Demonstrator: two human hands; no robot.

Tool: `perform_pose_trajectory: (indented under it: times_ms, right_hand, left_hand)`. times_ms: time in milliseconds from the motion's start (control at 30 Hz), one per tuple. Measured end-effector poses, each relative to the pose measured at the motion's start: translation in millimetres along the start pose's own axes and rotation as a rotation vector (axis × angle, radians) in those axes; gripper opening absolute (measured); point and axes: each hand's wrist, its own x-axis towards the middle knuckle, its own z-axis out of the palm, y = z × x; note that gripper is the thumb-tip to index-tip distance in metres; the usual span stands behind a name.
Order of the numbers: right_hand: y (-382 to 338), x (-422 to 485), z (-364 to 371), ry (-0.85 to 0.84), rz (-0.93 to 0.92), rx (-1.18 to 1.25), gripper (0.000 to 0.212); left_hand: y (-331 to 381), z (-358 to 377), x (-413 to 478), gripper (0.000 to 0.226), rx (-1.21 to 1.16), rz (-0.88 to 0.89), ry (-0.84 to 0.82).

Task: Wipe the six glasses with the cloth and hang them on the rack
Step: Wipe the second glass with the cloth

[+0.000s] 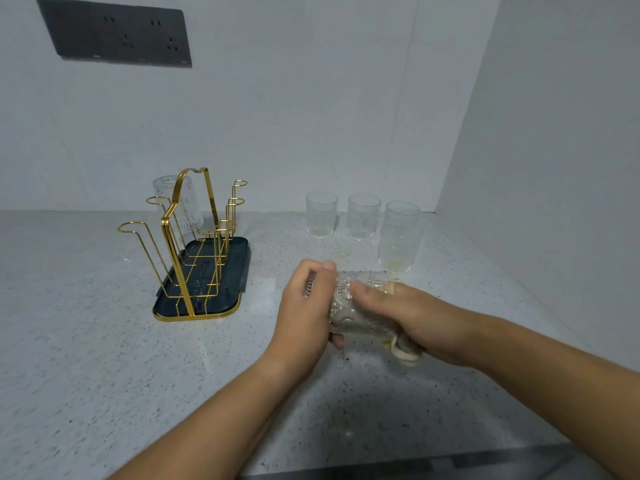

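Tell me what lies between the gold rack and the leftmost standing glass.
Nothing: the head view shows only bare speckled counter between the rack and that leftmost standing glass.

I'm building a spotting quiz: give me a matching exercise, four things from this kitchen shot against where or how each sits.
1 held glass
2 hung glass
3 nearest standing glass
4 socket panel

a upside down on the rack
b on the wall
c sideways, gripped by left hand and right hand
d upright on the counter

Pairs: 1-c, 2-a, 3-d, 4-b
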Motion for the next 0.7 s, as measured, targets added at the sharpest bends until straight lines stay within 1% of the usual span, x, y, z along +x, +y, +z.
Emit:
perform_pose_trajectory:
  times_ms: [33,67,133,167,200,233,267,300,333,367,400,433,467,500,533,567,600,633,667,700]
  right_hand:
    - [4.5,0.6,-0.3,0.028,-0.055,-0.118,0.042]
    - [12.3,1.9,-2.7,0.056,-0.137,-0.301,0.038]
    - [22.9,6.1,-5.4,0.040,-0.286,-0.760,0.030]
    - [27.7,8.2,-7.7,0.020,-0.340,-0.952,0.028]
    - [31.3,9.9,-8.6,0.008,-0.359,-1.088,0.026]
    - [35.9,11.5,-9.5,0.022,-0.364,-1.128,0.026]
    - [41.9,13.0,-9.3,0.055,-0.362,-1.069,0.025]
    - [44.7,13.8,-9.0,0.101,-0.350,-0.892,0.026]
    - [43.1,13.4,-7.3,0.135,-0.293,-0.634,0.026]
    - [38.6,13.1,-5.5,0.153,-0.199,-0.347,0.027]
    - [32.7,13.0,-4.5,0.184,-0.099,-0.126,0.030]
    - [25.3,12.0,-3.9,0.189,0.007,0.041,0.035]
    - [21.8,11.5,-5.3,0.161,0.064,0.179,0.041]
    - [15.7,10.4,-4.4,0.102,0.076,0.317,0.049]
    - [14.9,10.0,-4.7,0.064,0.065,0.377,0.054]
    - [11.1,8.4,-3.4,0.046,0.066,0.363,0.057]
    - [10.2,6.2,-1.5,0.058,0.081,0.269,0.057]
    - [9.4,4.2,1.1,0.087,0.094,0.149,0.053]
    - [9.0,1.9,3.0,0.105,0.048,-0.002,0.047]
    - [7.2,-0.5,4.0,0.109,-0.057,-0.183,0.043]
  left_hand:
    - [1.4,1.0,2.6,0.030,-0.033,-0.103,0.011]
    - [1.6,1.4,6.5,0.031,-0.079,-0.233,0.008]
    - [4.1,-0.1,13.2,0.032,-0.177,-0.532,-0.037]
    - [6.1,-2.1,15.3,0.032,-0.199,-0.664,-0.076]
    - [8.1,-4.6,16.6,0.033,-0.208,-0.748,-0.116]
    - [10.9,-5.9,17.0,0.035,-0.209,-0.781,-0.134]
    - [14.4,-5.6,16.2,0.037,-0.210,-0.775,-0.134]
    - [18.6,-4.8,14.0,0.038,-0.202,-0.722,-0.127]
    - [20.7,-3.2,10.9,0.037,-0.179,-0.619,-0.116]
    - [21.2,-1.6,6.1,0.034,-0.137,-0.478,-0.099]
    - [18.6,-0.2,0.8,0.032,-0.097,-0.323,-0.073]
    - [15.2,1.2,-5.0,0.031,-0.064,-0.167,-0.055]
    - [11.4,1.7,-9.0,0.032,-0.033,-0.029,-0.046]
    - [8.4,0.7,-11.8,0.032,-0.006,0.071,-0.043]
    - [5.9,-0.9,-12.2,0.030,0.019,0.135,-0.037]
    - [5.2,-2.5,-10.3,0.027,0.033,0.162,-0.027]
    - [5.7,-3.1,-7.5,0.025,0.036,0.151,-0.013]
    - [6.8,-2.6,-4.2,0.025,0.036,0.101,0.003]
    - [8.1,-1.3,-1.3,0.026,0.019,0.020,0.017]
    - [9.6,-0.2,1.8,0.028,-0.017,-0.082,0.023]
